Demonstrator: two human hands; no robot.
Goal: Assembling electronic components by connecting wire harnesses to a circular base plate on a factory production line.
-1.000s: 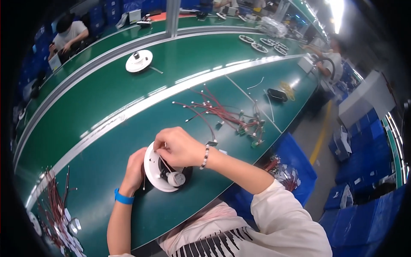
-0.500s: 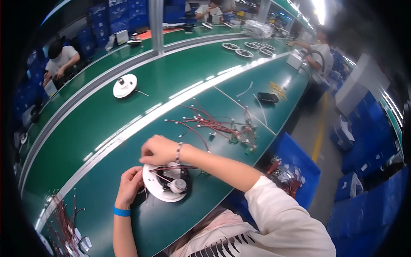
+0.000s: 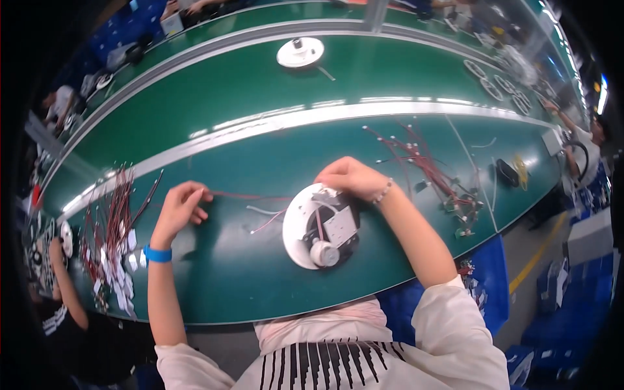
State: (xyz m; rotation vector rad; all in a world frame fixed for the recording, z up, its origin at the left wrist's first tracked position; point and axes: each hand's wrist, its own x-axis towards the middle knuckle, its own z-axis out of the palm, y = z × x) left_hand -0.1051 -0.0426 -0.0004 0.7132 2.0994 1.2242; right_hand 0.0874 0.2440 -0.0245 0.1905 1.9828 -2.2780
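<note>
A round white housing (image 3: 296,235) lies on the green workbench in front of me, with a black inner part, a silver metal plate and a small white cylinder on it. My right hand (image 3: 351,180) has its fingers closed on the upper rim of this housing. Off to the left, my left hand (image 3: 181,209) pinches a thin dark red wire (image 3: 250,195) between thumb and forefinger. That wire stretches across to the housing's upper left rim, where its end is hidden. A loose white-tipped lead (image 3: 265,224) sticks out from the housing's left side.
Wire bundles lie at the left (image 3: 117,224) and right (image 3: 432,166) of the bench. Beyond a metal strip, a white disc (image 3: 300,53) sits on green surface. A black object (image 3: 506,173) lies far right. A blue bin (image 3: 489,279) stands at the bench's right edge; co-workers sit left and right.
My view has turned, shifting the scene. My left hand has gone from the housing's rim out to the left, with the wire now stretched between them. My right hand stays at the upper rim.
</note>
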